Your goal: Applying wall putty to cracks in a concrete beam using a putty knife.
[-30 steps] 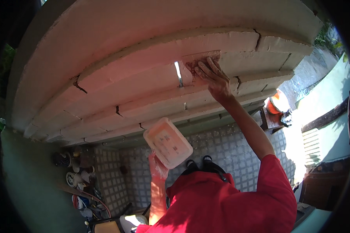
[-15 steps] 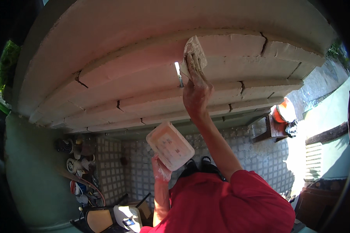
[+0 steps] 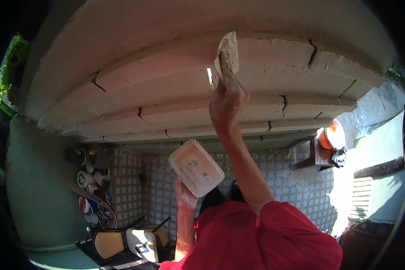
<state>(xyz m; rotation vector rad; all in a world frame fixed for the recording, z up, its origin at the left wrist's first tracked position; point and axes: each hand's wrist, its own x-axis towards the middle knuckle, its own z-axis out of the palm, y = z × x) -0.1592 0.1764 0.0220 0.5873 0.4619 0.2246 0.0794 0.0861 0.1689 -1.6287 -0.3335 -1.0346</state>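
My right hand reaches up with its fingers pressed along a flat, putty-smeared scraper. The scraper lies against the upper ledge of the stepped, pale wall moulding. White residue coats that hand's fingers. Lower down, my left hand grips the near edge of a shallow, translucent plastic tub. The tub is tilted, with whitish residue and a pinkish tint over its inside. My left fingers are partly hidden beneath it. A bright white strip shows on the moulding beside my right hand.
Dark cracks cut across the ledges. A bench with an orange bucket stands at the right. At lower left are chairs and containers along the green wall. The floor is tiled.
My right hand and the scraper have shifted slightly up along the moulding, and the scraper has turned more edge-on. My left hand and the tub stay nearly in place.
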